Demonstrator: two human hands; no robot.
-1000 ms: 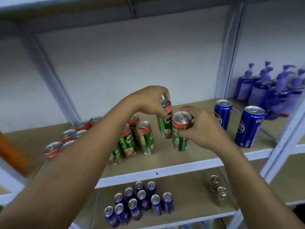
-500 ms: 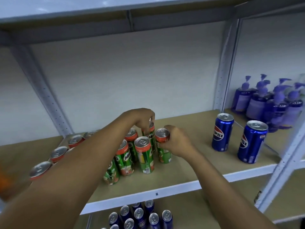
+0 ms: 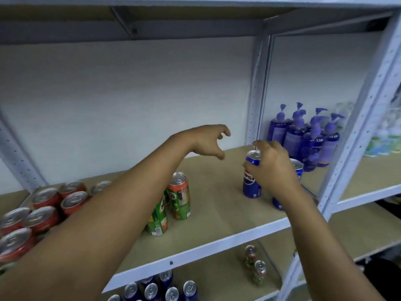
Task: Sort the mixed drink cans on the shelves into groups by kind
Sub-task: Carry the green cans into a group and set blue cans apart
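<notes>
My right hand [image 3: 272, 168] is curled over the top of a blue can [image 3: 251, 177] standing on the shelf [image 3: 217, 203]; I cannot tell whether it grips. My left hand [image 3: 208, 141] hangs spread and empty, well left of it. My wrist hides most of a second blue can [image 3: 296, 167].

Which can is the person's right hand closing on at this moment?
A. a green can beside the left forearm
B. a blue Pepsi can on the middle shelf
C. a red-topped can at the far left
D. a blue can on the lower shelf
B: the right hand wraps its fingers round the top of the upright blue Pepsi can on the middle shelf, while the left hand hangs open and empty.
</notes>
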